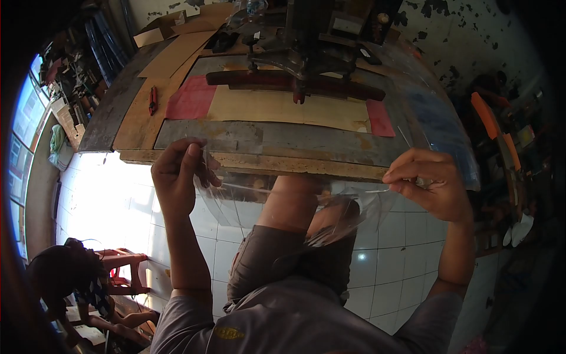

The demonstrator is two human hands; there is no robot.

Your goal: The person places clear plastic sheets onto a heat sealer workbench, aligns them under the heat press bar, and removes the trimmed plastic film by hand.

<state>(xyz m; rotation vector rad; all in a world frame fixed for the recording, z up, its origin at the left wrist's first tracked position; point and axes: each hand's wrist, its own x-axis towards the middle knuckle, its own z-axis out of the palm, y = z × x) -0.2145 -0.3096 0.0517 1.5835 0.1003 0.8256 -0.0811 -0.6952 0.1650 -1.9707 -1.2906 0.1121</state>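
A clear plastic sheet hangs in a loose sag between my two hands, in front of the table's wooden edge. My left hand pinches its left end between thumb and fingers. On the other side my right hand has thumb and fingertips closed on the right end. Beyond the sheet, a cream strip with a pink piece at its left and another pink piece at its right lies on the grey work surface. A dark machine bar stands over the strip.
A red cutter lies on the wooden board at the left, near cardboard. More clear plastic drapes over the table's right side. Another person is low at the far left, beside a red stool.
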